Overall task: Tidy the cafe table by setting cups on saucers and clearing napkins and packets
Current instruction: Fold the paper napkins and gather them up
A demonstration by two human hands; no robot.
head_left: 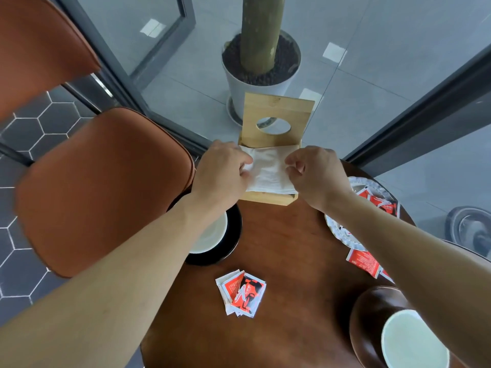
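Observation:
A wooden napkin box point(276, 120) with its lid raised stands at the table's far edge. A white napkin point(268, 171) lies in it. My left hand point(220, 176) pinches the napkin's left edge and my right hand point(316, 176) pinches its right edge. A white cup point(210, 235) sits on a black saucer point(233, 243) under my left forearm. Another white cup point(411, 341) sits on a brown saucer point(369, 320) at the near right. Red and white packets point(241, 293) lie in the table's middle, and more packets point(364, 261) lie at the right.
A silver tray point(337, 229) with packets point(377, 200) sits at the right, partly under my right arm. An orange chair point(101, 187) stands left of the round wooden table point(279, 248). Behind the glass wall is a potted tree point(260, 67).

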